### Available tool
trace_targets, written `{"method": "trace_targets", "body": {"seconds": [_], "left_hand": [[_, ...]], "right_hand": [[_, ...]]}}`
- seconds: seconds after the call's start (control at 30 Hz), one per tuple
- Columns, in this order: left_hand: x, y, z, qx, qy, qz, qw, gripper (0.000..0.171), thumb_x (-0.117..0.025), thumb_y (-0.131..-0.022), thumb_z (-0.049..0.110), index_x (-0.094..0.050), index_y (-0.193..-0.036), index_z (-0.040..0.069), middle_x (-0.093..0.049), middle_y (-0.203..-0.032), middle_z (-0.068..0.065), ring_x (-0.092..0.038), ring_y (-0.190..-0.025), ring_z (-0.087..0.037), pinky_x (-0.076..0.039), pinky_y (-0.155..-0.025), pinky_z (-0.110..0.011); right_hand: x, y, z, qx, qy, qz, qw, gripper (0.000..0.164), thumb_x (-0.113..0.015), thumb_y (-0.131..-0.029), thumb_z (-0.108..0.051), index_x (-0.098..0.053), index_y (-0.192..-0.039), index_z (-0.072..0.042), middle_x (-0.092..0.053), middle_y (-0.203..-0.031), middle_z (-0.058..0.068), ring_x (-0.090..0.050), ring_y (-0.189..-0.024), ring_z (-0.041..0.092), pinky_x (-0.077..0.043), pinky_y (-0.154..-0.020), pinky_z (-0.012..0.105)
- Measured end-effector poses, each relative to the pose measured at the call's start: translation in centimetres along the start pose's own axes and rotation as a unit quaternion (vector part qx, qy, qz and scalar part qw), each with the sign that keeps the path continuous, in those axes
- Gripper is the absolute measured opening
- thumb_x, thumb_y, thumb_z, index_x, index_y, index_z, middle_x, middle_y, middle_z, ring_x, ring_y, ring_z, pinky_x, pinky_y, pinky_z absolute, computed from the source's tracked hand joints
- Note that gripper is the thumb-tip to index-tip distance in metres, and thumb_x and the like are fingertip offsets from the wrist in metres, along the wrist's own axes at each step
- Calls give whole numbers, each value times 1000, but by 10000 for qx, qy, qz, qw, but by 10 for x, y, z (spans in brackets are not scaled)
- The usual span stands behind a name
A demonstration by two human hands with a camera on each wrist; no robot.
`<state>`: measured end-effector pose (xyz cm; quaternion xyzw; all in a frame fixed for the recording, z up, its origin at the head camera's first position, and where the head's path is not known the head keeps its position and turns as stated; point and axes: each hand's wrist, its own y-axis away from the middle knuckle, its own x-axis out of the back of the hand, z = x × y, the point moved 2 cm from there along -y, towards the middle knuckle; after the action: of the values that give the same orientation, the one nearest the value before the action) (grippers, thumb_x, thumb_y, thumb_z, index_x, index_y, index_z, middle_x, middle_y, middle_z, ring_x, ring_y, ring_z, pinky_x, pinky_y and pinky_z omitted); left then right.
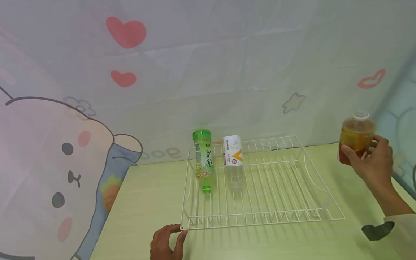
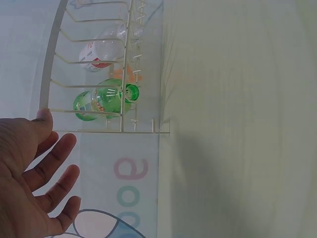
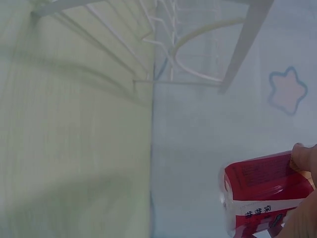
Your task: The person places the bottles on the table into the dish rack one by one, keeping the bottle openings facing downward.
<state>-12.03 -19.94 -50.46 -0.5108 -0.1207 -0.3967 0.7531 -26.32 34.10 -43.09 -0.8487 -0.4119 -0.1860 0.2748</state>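
Observation:
A white wire dish rack [image 1: 269, 224] stands on the table. At its front left corner my left hand [image 1: 166, 242] pinches the frame between thumb and index finger; the other fingers are spread apart in the left wrist view. My right hand [image 1: 373, 159] grips a plastic bottle [image 1: 355, 135] with a yellow and red label, held up to the right of the rack, neck upward. Inside the rack, at its left, a green bottle [image 1: 203, 155] leans with its green cap toward me. Beside it lies a clear bottle [image 1: 232, 151] with a white label.
The pale green table [image 1: 146, 195] runs under the rack and out to both sides. Behind it hangs a printed cloth [image 1: 201, 72] with hearts, a star and a cartoon animal; another cloth [image 1: 401, 119] closes the right side.

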Motion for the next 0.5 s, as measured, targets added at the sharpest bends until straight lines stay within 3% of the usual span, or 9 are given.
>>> {"method": "trace_targets", "body": {"seconds": [0.13,0.33,0.5], "left_hand": [[-1,2,0,64,8,26,10000,31,-89,-65,2,-71,-89,9,-69,-81,1,-63,-85,-28,-46,-70,-53],[-3,4,1,37,97,124,9999,27,-86,-69,0,-71,-90,7,-70,-81,1,-64,-85,-28,-48,-69,-53],[-3,4,0,-55,124,271,9995,26,-85,-69,-1,-72,-91,8,-70,-82,1,-64,-87,-28,-48,-69,-53]], "right_hand": [[0,4,-17,401,-104,15,9991,79,-71,-90,-34,-28,-149,-2,-38,-138,30,-43,-105,39,-35,-80,41],[1,11,-40,1051,-224,-16,9942,77,-72,-90,-27,-29,-149,-1,-35,-135,32,-37,-116,44,-35,-84,53],[-3,17,-58,1676,-280,80,9854,76,-77,-86,-15,-34,-146,-1,-36,-132,31,-35,-119,42,-36,-84,43]]}}
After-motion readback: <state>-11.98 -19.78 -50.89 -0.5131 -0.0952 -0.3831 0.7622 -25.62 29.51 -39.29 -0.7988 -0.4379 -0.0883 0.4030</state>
